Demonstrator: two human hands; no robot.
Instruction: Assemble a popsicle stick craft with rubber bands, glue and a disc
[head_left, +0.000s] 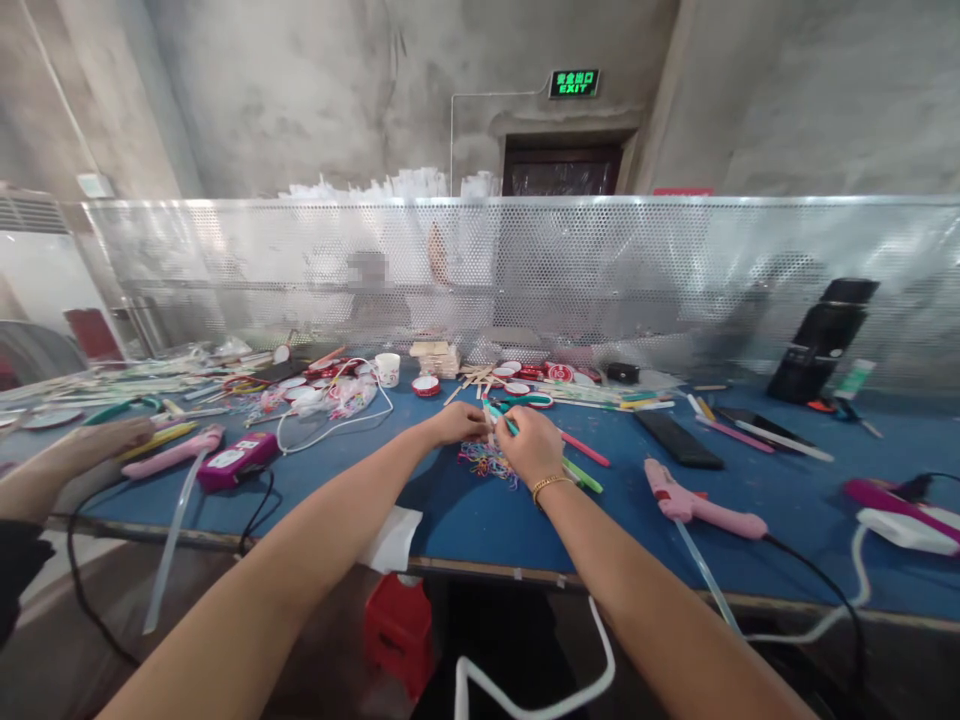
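Note:
Above the middle of the blue table, my left hand [461,424] and my right hand [534,443] are close together. A teal marker [510,424] sticks out of my right hand, whose fingers are closed round it. The fingers of my left hand are pinched; what they hold is too small and partly hidden. Just below both hands lies a tangle of multicoloured threads [489,462]. Teal-handled scissors [532,400] lie just behind my right hand. Beside that hand are a red marker [585,448] and a green marker [583,476].
A pink glue gun [705,508] lies right, near a black phone [679,440]. Another person's hand [112,440] rests at the left, beside a second pink glue gun [172,455]. Wooden sticks [435,358] and a paper cup [388,369] stand before the perforated metal screen [300,270].

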